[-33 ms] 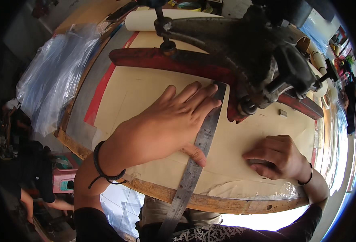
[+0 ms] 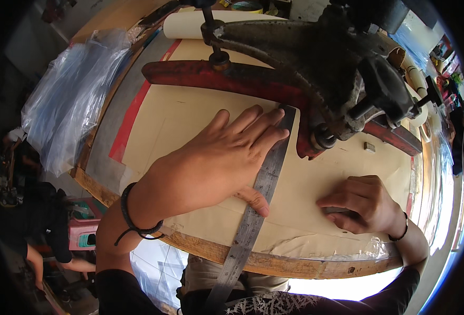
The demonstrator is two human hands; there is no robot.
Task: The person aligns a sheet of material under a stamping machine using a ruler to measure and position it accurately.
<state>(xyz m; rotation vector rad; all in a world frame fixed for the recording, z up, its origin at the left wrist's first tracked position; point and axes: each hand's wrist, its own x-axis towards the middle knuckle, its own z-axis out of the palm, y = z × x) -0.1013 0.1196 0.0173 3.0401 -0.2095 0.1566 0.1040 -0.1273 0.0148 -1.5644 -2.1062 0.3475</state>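
Pressing flat, your left hand pins the long steel ruler running away from you across tan paper; your right hand rests fingers curled, nothing visibly held, just beside it.

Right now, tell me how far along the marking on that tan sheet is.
Done: the tan sheet lies flat on the wooden-edged table, its far end under the red machine arm. In hand: the left hand presses the long steel ruler diagonally across the sheet; the right hand rests fingers-down on the sheet beside it, any tool hidden. Left: no drawn line or cut shows along the ruler.
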